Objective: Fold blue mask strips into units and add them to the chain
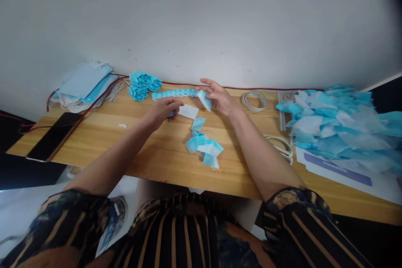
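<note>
A pleated blue strip point(176, 94) lies along the back of the wooden table, running between my hands. At its right end my right hand point(220, 99) pinches a folded blue-and-white piece of thin fabric point(204, 100), with the other fingers lifted. My left hand point(163, 113) is curled just in front of the strip, closed on a small blue piece point(171, 114) mostly hidden by the fingers. Beside its fingertips is a flat white piece point(188, 111). Several loose folded blue-and-white pieces point(204, 147) lie on the table nearer to me.
Blue rosettes point(143, 86) lie behind my left hand. Far left are stacked face masks point(83, 81) and a phone point(53, 137). On the right are a tape roll point(254, 101), white-handled scissors point(284, 148) and a large blue-and-white fabric heap point(339, 121). A cable runs along the wall.
</note>
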The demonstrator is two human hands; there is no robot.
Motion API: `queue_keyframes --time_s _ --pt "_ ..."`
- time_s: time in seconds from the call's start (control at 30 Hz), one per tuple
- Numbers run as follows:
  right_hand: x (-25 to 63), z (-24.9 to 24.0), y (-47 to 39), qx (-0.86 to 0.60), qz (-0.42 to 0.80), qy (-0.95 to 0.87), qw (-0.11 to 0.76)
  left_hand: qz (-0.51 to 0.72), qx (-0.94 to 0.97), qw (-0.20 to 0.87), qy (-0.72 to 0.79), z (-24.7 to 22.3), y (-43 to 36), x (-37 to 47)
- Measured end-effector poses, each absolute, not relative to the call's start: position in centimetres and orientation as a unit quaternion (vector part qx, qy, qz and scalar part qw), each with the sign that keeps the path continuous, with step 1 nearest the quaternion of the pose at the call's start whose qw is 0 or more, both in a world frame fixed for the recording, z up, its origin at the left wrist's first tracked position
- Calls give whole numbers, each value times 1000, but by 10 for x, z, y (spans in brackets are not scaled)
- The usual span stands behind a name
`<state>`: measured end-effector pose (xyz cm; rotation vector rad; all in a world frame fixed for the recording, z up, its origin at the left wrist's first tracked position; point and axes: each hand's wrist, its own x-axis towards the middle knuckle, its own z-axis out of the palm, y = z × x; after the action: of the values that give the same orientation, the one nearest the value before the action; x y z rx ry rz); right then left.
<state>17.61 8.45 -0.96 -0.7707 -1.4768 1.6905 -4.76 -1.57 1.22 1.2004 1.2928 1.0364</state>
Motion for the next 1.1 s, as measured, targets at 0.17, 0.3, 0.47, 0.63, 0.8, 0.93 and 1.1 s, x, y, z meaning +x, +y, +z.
queue_keyframes --time_s 0.17,0.3,0.47,0.63,0.8,0.93,1.1 --pt "190 8 74 -269 603 -673 333 379 548 518 537 17 1 -28" --pt "193 8 61 -277 567 -706 321 336 569 512 549 22 10 -8" --pt "202 5 46 -302 554 -705 324 301 572 490 585 24 19 10" --pt "216 3 38 -370 506 -702 338 382 560 518 522 16 29 -7" --pt "204 -13 42 -357 427 -769 315 468 463 569 493 12 31 -40" --pt "179 -24 40 -340 379 -823 252 498 371 606 496 14 24 -55" --pt "164 -19 18 -307 445 -819 193 509 287 664 467 17 20 -60"
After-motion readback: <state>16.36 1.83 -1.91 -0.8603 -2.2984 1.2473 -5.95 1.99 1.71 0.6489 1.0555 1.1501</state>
